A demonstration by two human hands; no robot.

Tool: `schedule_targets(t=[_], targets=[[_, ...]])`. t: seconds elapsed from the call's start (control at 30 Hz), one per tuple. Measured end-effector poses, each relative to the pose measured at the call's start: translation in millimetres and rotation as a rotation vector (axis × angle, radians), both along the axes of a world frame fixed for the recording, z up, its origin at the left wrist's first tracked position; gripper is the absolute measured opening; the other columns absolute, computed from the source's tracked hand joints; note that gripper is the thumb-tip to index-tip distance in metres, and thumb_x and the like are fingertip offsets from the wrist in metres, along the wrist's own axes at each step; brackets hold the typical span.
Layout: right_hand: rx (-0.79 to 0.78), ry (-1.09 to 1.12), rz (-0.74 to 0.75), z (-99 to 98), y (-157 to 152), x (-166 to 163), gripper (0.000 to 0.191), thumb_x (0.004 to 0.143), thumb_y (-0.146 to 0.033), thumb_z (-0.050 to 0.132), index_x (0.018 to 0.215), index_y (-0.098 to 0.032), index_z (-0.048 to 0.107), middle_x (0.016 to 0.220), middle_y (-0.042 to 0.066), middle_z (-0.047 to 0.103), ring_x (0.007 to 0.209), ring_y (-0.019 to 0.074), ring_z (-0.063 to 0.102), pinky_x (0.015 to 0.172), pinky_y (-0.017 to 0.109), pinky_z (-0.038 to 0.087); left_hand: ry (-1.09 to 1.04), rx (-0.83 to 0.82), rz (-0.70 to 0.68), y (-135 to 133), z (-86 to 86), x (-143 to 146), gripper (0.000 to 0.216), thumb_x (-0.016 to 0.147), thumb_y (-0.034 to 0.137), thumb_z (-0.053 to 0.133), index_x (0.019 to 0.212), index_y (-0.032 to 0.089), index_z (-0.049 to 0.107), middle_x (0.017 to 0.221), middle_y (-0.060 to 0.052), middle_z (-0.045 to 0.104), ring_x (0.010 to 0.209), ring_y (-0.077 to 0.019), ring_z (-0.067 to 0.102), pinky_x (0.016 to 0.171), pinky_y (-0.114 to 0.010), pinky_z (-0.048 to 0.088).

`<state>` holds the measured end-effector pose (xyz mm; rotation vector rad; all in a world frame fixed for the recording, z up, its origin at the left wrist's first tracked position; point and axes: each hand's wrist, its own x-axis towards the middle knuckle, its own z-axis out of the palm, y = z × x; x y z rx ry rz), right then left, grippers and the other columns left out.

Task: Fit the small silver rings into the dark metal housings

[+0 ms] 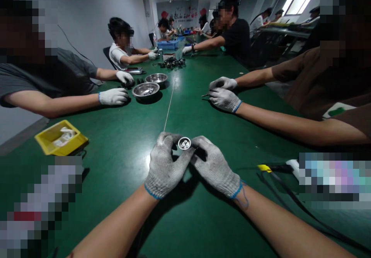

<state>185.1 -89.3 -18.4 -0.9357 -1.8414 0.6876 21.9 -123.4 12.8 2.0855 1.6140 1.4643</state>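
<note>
Above the green table, a small round metal part faces up at me, a rim around a few lighter round pieces inside. My left hand, in a grey-white knit glove with a blue cuff, pinches it between thumb and fingers from the left. My right hand, gloved the same way, is closed with its fingertips against the part's right side. Something small and dark shows at those fingertips, but I cannot make out what it is. The underside of the part is hidden by the fingers.
A yellow bin with white material stands left. Farther off are two metal bowls, a dark cable heap and a blue tray. Gloved co-workers' hands work on both sides. A black cable with a yellow tag lies right.
</note>
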Motion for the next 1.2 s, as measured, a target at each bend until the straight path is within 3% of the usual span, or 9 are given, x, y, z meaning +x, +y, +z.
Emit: schedule_targets(t=[0.17,0.43,0.77,1.2], targets=[[0.059,-0.011,-0.003,-2.1,1.1,1.8,0.015,0.092,-0.025,0.067,0.105,-0.025,0.075,0.108,0.008,0.072,0.103,0.0256,0.067,0.095,0.045,0.056,0.066,0.104,-0.010,0.3,-4.2,-1.5,0.018,0.096,0.031,0.067,0.109,0.018,0.068,0.101,-0.007,0.068,0.089,-0.0187,0.069,0.079,-0.033,0.062],[0.081,0.027,0.000,-4.0,2.6,4.9,0.011,0.091,-0.027,0.068,0.097,-0.025,0.076,0.100,0.007,0.071,0.095,0.0240,0.066,0.086,0.040,0.055,0.130,0.174,-0.030,-1.4,-7.2,0.6,0.020,0.098,0.031,0.064,0.114,0.020,0.067,0.102,-0.008,0.068,0.092,-0.0201,0.070,0.082,-0.034,0.063],[0.095,0.037,-0.063,-1.5,1.3,3.8,0.011,0.087,-0.031,0.069,0.084,-0.022,0.064,0.088,0.006,0.066,0.086,0.0227,0.062,0.078,0.037,0.051,0.134,0.231,-0.063,0.5,-10.4,0.5,0.021,0.094,0.033,0.070,0.110,0.019,0.065,0.099,-0.007,0.067,0.088,-0.0194,0.068,0.078,-0.034,0.062],[0.046,0.055,0.031,4.0,1.5,5.1,0.008,0.084,-0.022,0.071,0.091,-0.023,0.074,0.096,0.007,0.071,0.092,0.0233,0.067,0.085,0.038,0.057,0.120,0.244,-0.038,0.9,-10.6,1.5,0.019,0.095,0.030,0.068,0.110,0.019,0.064,0.098,-0.006,0.066,0.085,-0.0181,0.067,0.074,-0.031,0.061]])
